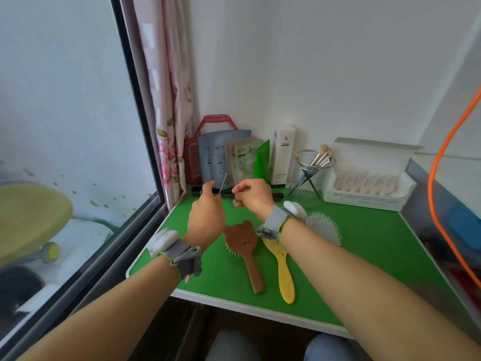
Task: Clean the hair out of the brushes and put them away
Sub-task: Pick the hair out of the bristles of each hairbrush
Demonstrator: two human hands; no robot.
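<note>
Three brushes lie on the green table top (364,256). A brown bear-shaped wooden brush (244,246) rests bristles down, handle toward me. Beside it on the right is a yellow wooden brush (282,272), its head partly under my right wrist. A white spiky brush (324,225) sits further right, half hidden by my right forearm. Above the brown brush, my left hand (208,214) pinches a thin metal pick (223,183) that points upward. My right hand (253,196) is closed close beside it, fingertips pinched together; whether it holds hair is too fine to tell.
Along the back wall stand sachets (221,155), a green tube (263,162), a white box (283,152), a wire cup of makeup brushes (316,160) and an open white carton (369,175). A dark comb (276,195) lies behind my hands. Window and curtain left; orange cable right.
</note>
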